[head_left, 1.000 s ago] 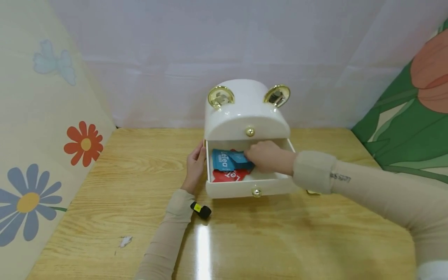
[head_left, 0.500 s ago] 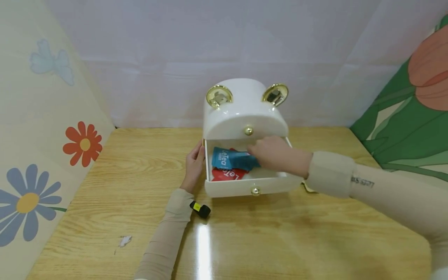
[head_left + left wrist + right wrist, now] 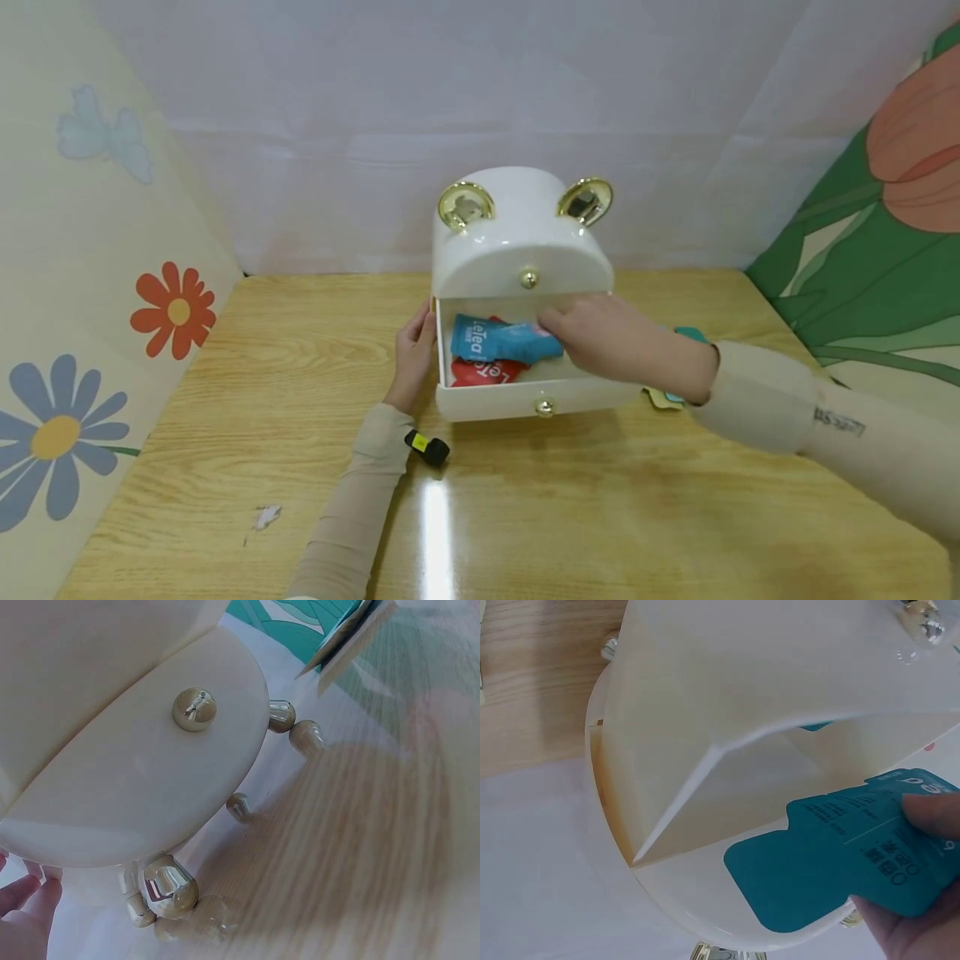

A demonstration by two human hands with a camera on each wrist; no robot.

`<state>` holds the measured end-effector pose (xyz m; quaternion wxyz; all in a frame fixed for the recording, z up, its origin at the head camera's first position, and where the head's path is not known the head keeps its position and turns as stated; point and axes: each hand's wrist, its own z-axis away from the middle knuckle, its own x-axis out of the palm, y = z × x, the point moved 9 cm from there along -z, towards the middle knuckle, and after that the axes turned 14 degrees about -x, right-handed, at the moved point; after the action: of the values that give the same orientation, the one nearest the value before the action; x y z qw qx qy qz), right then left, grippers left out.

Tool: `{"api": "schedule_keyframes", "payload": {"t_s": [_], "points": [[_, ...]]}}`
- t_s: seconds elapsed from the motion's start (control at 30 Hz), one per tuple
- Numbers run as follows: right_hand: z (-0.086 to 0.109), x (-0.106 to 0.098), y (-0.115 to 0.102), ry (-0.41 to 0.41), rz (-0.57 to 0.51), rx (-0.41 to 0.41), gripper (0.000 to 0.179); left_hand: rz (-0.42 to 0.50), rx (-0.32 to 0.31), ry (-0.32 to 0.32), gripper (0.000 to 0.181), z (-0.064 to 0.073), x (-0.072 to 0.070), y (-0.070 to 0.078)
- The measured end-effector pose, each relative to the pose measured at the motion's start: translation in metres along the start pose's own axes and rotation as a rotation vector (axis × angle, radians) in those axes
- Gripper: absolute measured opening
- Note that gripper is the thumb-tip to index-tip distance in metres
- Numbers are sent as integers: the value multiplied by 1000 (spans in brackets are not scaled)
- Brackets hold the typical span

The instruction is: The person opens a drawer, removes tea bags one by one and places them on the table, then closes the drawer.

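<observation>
"On my head feed the right hand (image 3: 600, 337) sits at three o'clock in the open drawer (image 3: 483, 406) and covers whatever it holds. Yours?"

"My right-wrist feed shows thumb and fingers pinching a teal packet (image 3: 787, 862) above the drawer. Is it the blue LeTea packet (image 3: 476, 337) you have at nine o'clock in there? I can't tell."

"I see that one lying over a red packet (image 3: 483, 372), which peeks out at eight. And the left hand (image 3: 415, 354)?"

"Fingers against the white box (image 3: 517, 200), at its eight o'clock; whether they clamp, I can't tell. Only my left-wrist view catches the gold feet (image 3: 171, 889) underneath."
</observation>
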<state>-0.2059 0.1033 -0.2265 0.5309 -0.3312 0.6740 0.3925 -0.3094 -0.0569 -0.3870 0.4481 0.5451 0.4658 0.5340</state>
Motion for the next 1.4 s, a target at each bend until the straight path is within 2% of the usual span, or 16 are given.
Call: {"api": "schedule_keyframes", "payload": {"t_s": [0.13, 0.47, 0.83, 0.9, 0.93, 1.07, 1.2, 1.4], "points": [[7, -4, -2, 3, -12, 10, 9, -4, -7, 5, 41, 0, 0, -1], [31, -13, 2, 117, -100, 54, 9, -18, 50, 14, 40, 0, -1, 1], [64, -27, 10, 307, -49, -9, 22, 15, 10, 11, 40, 2, 1, -2], [70, -29, 12, 342, -46, -13, 6, 14, 2, 15, 40, 2, 1, -2], [72, -30, 13, 354, -43, -9, 9, 17, -2, 17, 40, 2, 0, -2], [82, -31, 17, 388, -32, 8, 50, 10, -9, 31, 40, 2, -1, -2], [92, -30, 22, 403, -16, 31, 54, -16, -6, 46, 40, 1, -2, -1], [109, -22, 35, 416, -5, 47, 52, -7, -9, 41, 41, 1, -1, -1]]}}
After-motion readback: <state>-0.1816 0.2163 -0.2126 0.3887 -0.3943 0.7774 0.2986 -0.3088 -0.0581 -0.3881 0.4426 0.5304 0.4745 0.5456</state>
